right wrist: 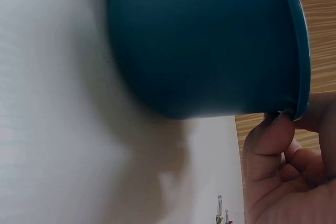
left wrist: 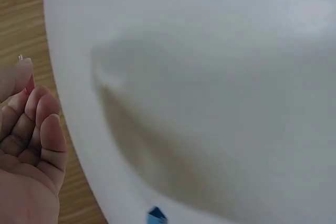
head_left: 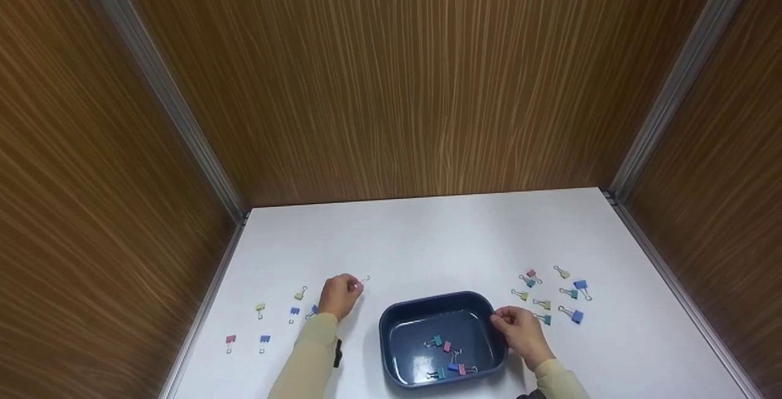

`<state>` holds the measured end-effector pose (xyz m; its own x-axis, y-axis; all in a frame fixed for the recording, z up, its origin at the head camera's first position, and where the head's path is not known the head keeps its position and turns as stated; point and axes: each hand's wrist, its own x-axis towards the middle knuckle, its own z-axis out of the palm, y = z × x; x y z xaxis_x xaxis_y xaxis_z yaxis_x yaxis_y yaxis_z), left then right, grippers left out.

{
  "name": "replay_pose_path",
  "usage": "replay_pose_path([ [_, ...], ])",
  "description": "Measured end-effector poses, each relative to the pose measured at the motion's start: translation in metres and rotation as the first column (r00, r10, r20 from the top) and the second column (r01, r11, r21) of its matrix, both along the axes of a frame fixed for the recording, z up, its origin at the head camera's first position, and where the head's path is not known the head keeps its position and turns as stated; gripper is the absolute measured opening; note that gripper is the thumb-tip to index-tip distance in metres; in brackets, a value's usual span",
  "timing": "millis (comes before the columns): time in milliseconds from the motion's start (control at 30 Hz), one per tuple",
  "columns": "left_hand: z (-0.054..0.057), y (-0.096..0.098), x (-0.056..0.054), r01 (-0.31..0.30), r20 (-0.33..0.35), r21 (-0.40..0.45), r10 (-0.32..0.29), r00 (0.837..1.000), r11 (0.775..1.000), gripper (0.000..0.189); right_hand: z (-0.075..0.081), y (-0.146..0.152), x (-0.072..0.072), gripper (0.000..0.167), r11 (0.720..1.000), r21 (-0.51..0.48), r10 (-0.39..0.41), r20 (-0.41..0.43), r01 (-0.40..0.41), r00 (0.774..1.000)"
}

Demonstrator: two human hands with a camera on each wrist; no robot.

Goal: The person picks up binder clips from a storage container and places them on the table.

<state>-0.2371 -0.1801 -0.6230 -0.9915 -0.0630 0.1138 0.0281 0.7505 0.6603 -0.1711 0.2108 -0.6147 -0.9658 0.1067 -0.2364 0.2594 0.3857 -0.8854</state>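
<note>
Between thumb and fingers, my left hand (head_left: 339,296) pinches a pink binder clip (head_left: 358,286), its wire handle pointing up and right. In the left wrist view the same clip (left wrist: 30,84) shows as a small pink patch under the thumb tip. My right hand (head_left: 521,333) grips the right rim of a dark blue rectangular tray (head_left: 391,350). Seen from the right wrist, the thumb and fingers pinch the tray's rim (right wrist: 302,51) at a corner. Inside the tray lie several binder clips, among them a teal one (head_left: 435,341) and a pink one (head_left: 448,346).
Left of the tray, several clips are spread on the white table (head_left: 415,240), including a red one (head_left: 230,339) and a yellow one (head_left: 260,307). A cluster of mixed clips, with a blue one (head_left: 576,315), lies beyond my right hand. Wood-grain panels (head_left: 403,81) enclose the table.
</note>
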Motion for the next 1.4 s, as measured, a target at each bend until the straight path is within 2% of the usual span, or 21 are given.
replay_pose_path([
  [200,-0.017,-0.027,0.005,-0.081,0.05,-0.005,0.081,0.995,0.997,0.006,-0.001,-0.002,0.0,0.011,1.0,-0.005,0.004,-0.005,-0.004,1.0],
  [367,-0.027,-0.046,0.01,-0.142,0.054,-0.025,0.143,0.988,0.99,0.005,0.0,-0.003,-0.001,0.011,1.0,0.002,0.012,-0.006,-0.012,1.0],
  [533,-0.027,-0.054,0.01,-0.146,0.006,-0.068,0.147,0.989,0.987,0.007,0.0,-0.003,-0.001,0.013,1.0,0.002,0.012,-0.013,-0.012,1.0],
  [667,-0.025,-0.053,0.011,-0.14,0.011,-0.071,0.141,0.99,0.988,0.008,0.001,-0.003,0.0,0.012,1.0,0.001,0.014,-0.009,-0.014,1.0],
  [767,-0.024,-0.052,0.012,-0.143,0.04,-0.055,0.145,0.989,0.988,0.011,0.0,-0.003,0.0,0.011,1.0,0.0,0.014,-0.01,-0.014,1.0],
  [900,-0.017,-0.049,0.011,-0.139,0.084,-0.022,0.14,0.987,0.99,0.021,0.0,-0.003,-0.001,0.011,1.0,0.003,0.015,-0.013,-0.015,1.0],
  [1000,-0.009,-0.046,0.009,-0.122,0.083,-0.021,0.124,0.989,0.992,0.027,-0.001,-0.003,-0.001,0.012,1.0,0.013,0.018,-0.011,-0.018,1.0],
  [1233,0.018,-0.024,0.003,-0.057,0.008,-0.044,0.057,0.998,0.997,0.028,0.0,-0.003,-0.001,0.011,1.0,0.02,0.02,-0.021,-0.02,1.0],
  [1333,0.029,-0.01,0.002,-0.001,-0.058,-0.073,-0.003,0.998,0.997,0.025,0.0,-0.003,0.0,0.011,0.999,0.023,0.022,-0.026,-0.022,0.999],
  [1400,0.036,0.0,0.002,0.042,-0.109,-0.104,-0.053,0.993,0.994,0.023,0.0,-0.004,0.0,0.01,0.999,0.027,0.026,-0.03,-0.025,0.999],
])
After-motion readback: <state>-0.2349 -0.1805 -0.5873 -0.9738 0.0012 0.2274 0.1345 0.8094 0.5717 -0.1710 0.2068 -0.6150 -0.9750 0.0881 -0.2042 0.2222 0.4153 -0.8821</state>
